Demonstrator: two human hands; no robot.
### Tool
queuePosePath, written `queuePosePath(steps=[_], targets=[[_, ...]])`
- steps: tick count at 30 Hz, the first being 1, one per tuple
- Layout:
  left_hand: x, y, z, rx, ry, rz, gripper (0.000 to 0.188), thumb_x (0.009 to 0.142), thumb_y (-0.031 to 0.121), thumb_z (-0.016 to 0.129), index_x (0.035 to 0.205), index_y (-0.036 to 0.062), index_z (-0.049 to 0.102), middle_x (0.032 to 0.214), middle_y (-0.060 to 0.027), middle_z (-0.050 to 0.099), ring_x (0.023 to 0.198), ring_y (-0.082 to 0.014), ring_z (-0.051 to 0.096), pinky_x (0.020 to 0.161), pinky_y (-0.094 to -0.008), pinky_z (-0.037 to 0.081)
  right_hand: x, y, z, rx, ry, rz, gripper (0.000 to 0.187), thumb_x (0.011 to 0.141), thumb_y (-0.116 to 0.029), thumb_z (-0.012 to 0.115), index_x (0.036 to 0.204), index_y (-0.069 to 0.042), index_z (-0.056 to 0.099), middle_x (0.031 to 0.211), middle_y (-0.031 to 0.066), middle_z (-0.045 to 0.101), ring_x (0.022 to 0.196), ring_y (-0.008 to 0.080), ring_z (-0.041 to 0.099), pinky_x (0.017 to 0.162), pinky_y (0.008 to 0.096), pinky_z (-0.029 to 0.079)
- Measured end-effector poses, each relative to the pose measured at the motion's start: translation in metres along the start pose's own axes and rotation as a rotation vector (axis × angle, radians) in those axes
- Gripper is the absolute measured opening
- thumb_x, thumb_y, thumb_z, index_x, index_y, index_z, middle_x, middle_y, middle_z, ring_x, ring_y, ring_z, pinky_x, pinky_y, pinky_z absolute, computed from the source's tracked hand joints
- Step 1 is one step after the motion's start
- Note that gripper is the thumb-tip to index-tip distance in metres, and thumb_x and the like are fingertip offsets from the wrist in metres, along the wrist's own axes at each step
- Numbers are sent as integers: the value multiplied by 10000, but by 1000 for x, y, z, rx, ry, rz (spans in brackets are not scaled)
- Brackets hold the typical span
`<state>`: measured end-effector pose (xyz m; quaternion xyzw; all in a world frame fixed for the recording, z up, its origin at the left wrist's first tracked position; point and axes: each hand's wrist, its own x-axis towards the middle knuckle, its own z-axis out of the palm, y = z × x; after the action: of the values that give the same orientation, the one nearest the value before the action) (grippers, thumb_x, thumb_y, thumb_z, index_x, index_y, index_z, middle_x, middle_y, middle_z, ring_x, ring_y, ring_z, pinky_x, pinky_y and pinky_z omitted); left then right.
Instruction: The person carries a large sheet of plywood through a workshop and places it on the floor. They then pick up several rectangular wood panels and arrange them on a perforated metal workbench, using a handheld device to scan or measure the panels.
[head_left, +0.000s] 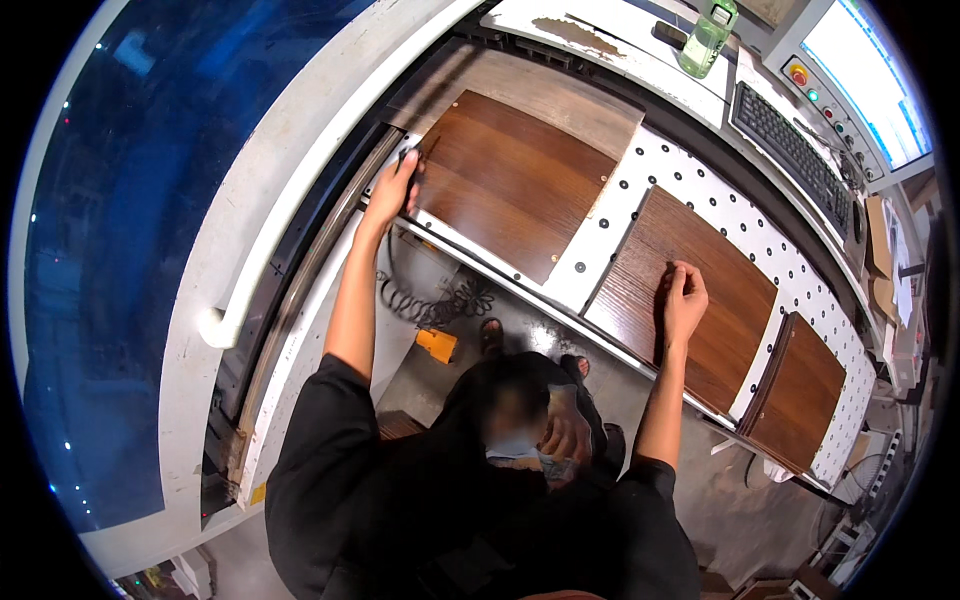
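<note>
My left hand is wrapped round a black air blow gun at the left front corner of a dark brown wood-grain panel. Most of the tool is hidden by my fingers; a black coiled hose hangs below that hand. To the right, my right hand hovers over or touches a second brown panel, its fingers bunched together. Whether anything is between those fingertips cannot be made out. Small light spots mark the edges of the first panel, which lies over a paler brown board.
Smaller brown panels lie stacked farther right on the white dotted table. Behind stand a green bottle, a keyboard and a monitor. A white curved machine guard rises at left. An orange box sits below.
</note>
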<state>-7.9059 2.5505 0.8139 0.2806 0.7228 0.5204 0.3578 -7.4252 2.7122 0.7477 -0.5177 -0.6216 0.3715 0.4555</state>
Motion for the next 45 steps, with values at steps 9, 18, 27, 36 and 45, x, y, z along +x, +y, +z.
queuePosePath(steps=[9,18,27,36,45], targets=[[4,30,61,-56,-427,-160,550,1003,597,477,1020,71,634,603,20,537,475,-89,529,464,-265,484,-2,-17,2,-51,-17,16,240,1021,-172,564,1011,22,704,790,51,671,709,107,595,662,266,483],[-137,86,-22,556,-36,246,457,1028,441,549,1108,2,648,774,-20,599,732,-117,571,690,-270,472,1,4,-1,-43,-12,19,226,1007,-160,572,1006,20,707,776,55,660,713,113,584,663,275,476],[-182,47,-86,475,1270,453,425,992,277,632,1227,-58,519,1069,-180,643,1004,-262,612,926,-408,474,0,-8,1,-76,-45,6,228,1007,-170,576,1006,13,712,785,66,671,730,118,592,678,275,480],[-178,59,-17,607,1319,1163,571,962,218,624,1403,-65,397,1421,-230,442,1260,-333,485,1088,-457,393,-32,-52,27,55,-142,58,226,1020,-173,560,1023,-12,719,820,52,687,744,111,603,684,273,488],[60,-94,4,1153,472,507,802,921,463,645,1514,17,341,1388,-331,474,1318,-480,416,1113,-539,317,-108,-97,132,-595,-737,-24,820,910,-336,649,1539,-3,243,1559,390,168,1485,507,131,1204,590,153]])
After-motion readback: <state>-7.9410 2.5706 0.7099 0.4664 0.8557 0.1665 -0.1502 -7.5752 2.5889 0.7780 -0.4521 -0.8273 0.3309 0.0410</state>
